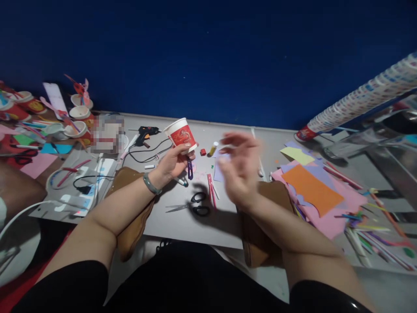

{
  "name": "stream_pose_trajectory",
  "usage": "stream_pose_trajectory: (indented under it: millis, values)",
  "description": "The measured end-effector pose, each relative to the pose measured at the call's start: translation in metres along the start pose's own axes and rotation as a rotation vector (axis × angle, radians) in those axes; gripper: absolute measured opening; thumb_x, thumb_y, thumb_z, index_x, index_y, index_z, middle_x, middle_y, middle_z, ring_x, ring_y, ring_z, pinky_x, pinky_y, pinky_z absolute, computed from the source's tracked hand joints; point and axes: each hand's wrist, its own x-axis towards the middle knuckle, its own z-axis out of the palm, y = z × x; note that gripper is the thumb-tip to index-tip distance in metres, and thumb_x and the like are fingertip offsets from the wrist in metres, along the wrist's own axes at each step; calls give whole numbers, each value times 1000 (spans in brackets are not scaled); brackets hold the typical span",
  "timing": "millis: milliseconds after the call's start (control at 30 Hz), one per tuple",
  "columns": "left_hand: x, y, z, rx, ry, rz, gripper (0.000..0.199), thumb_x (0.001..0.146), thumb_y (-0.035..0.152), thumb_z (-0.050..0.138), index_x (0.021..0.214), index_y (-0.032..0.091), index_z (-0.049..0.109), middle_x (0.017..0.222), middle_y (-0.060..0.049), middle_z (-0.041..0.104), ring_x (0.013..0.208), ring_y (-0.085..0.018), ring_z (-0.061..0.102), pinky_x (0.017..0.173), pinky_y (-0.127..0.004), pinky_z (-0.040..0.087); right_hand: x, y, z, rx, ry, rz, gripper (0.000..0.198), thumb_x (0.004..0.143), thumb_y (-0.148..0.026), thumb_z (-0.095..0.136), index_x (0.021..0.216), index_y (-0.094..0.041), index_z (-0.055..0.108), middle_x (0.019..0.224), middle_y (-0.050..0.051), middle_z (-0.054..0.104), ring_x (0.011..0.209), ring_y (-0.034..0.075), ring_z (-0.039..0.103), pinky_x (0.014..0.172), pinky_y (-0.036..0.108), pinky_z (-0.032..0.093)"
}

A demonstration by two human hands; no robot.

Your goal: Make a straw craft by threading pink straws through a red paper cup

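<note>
My left hand (177, 161) is closed around the lower part of a red and white paper cup (181, 134), held tilted above the table. A small purple loop-shaped item (190, 168) shows just below that hand; whether it touches is unclear. My right hand (241, 167) is raised to the right of the cup, blurred by motion, its thumb and fingers apart with nothing visible between them. Black-handled scissors (192, 207) lie partly spread on the table below both hands. Near them are pink strips (212, 191). A glue stick (213, 149) and its red cap (203, 152) sit between the hands.
A black glue gun (146, 135) with its cord lies left of the cup. Several decorated paper cups (81, 114) stand farther left. Coloured paper sheets (312, 189) pile up at right, beside a long stack of cups (358, 95). A blue wall (208, 65) rises behind the table.
</note>
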Motion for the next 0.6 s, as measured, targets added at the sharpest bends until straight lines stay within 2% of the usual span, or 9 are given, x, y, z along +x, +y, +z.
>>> stream_pose_trajectory:
  millis: [67, 133, 167, 233, 333, 433, 500, 600]
  values:
    - [1, 2, -1, -10, -10, -10, 18, 67, 18, 77, 71, 12, 60, 62, 2, 53, 58, -8, 51, 58, -22, 45, -3, 23, 21, 125, -86, 134, 56, 89, -48, 66, 135, -26, 42, 131, 14, 55, 110, 25, 61, 90, 45, 57]
    - [2, 3, -2, -19, -22, -37, 16, 70, 20, 75, 78, 10, 65, 64, 1, 56, 59, -8, 52, 59, -22, 46, -8, 45, 41, 296, -242, 333, 60, 83, -48, 72, 129, -24, 41, 112, 9, 60, 93, 21, 63, 80, 41, 57]
    - [2, 3, -3, -26, -26, -50, 16, 71, 20, 74, 81, 9, 66, 66, 0, 58, 59, -8, 52, 60, -22, 47, -11, 53, 49, 376, -318, 422, 59, 82, -47, 73, 125, -23, 42, 102, 6, 61, 84, 18, 62, 75, 37, 56]
    - [2, 3, -4, -39, -23, -61, 16, 73, 19, 72, 83, 8, 67, 72, -2, 63, 58, -7, 51, 60, -21, 46, -14, 61, 57, 459, -415, 493, 45, 81, -46, 72, 110, -22, 46, 85, 0, 59, 72, 15, 58, 66, 31, 50]
    - [2, 3, -4, -40, -33, -59, 18, 76, 22, 72, 88, 8, 68, 78, -5, 67, 59, -6, 52, 61, -20, 47, -14, 56, 54, 435, -434, 490, 27, 87, -42, 64, 93, -22, 47, 72, -4, 53, 63, 12, 50, 59, 26, 40]
    - [1, 3, -3, -11, -28, -67, 23, 81, 29, 72, 92, 9, 69, 84, -8, 70, 67, -11, 61, 69, -24, 52, -9, 48, 45, 360, -413, 449, 19, 90, -38, 57, 92, -22, 47, 68, -6, 47, 60, 11, 42, 57, 25, 33]
    - [0, 4, -2, 13, 21, -67, 25, 82, 33, 71, 92, 11, 69, 88, -9, 73, 74, -14, 65, 75, -28, 55, -6, 46, 40, 298, -393, 410, 17, 92, -37, 55, 93, -22, 49, 71, -5, 47, 64, 12, 42, 60, 26, 34]
    - [0, 4, -1, 58, 80, -84, 27, 84, 39, 70, 90, 13, 68, 89, -8, 74, 77, -17, 68, 77, -31, 57, -3, 45, 35, 274, -380, 365, 20, 95, -40, 52, 95, -20, 52, 81, 0, 56, 74, 15, 49, 66, 27, 39]
